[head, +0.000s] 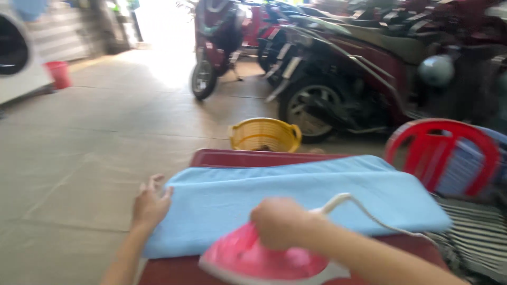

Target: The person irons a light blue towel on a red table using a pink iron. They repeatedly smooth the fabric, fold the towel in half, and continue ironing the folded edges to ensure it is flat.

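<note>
Head view: the right hand point(278, 222) is closed around the handle of a pink iron point(253, 261), which sits on the red worktop point(174, 272). To its left, the left hand point(149, 205) lies open on a blue cloth point(296, 198). Past the hands are a yellow basket point(265, 135) and parked scooters point(338, 68).

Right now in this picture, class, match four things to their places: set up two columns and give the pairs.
1 pink steam iron
2 yellow woven plastic basket
3 small red plastic bucket
4 folded light blue cloth

A far left, by the wall
B under the left hand
C gripped by the right hand
D on the floor beyond the board

Pairs: 1-C, 2-D, 3-A, 4-B
</note>
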